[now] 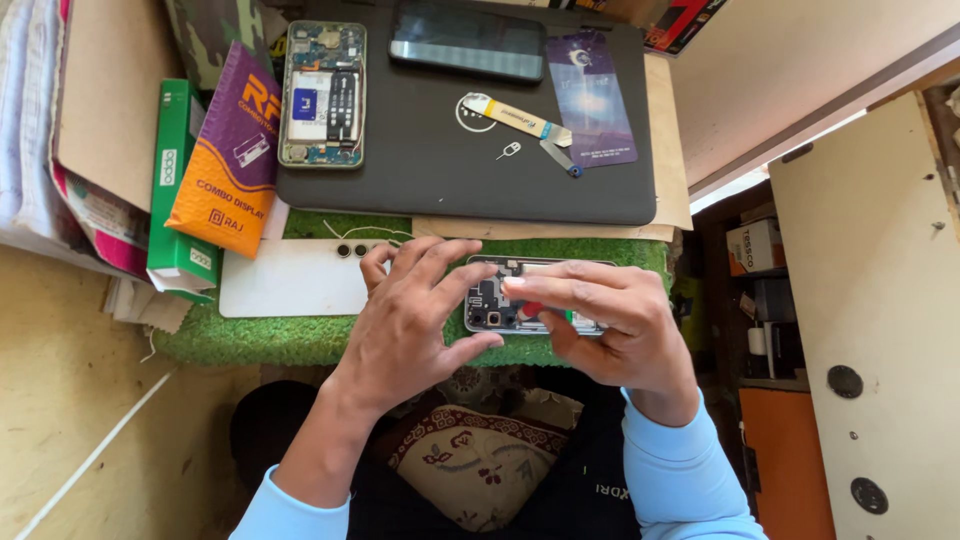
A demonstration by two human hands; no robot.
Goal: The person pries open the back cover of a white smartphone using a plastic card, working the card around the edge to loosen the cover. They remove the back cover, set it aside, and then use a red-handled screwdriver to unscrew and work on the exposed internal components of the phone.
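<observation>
— On the green mat [300, 340], what lies nearest?
— An opened phone [500, 305], between both hands; white back cover [285, 280] just beside it.
— Grips?
— Left hand [415, 310] pinches the phone's left end, fingers spread; right hand [610, 320] clasps the right end, holding a small red-tipped tool [530, 311].

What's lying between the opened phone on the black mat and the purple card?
In the head view, between the opened phone and the purple card lie a yellow pry tool and a small pin.
</observation>
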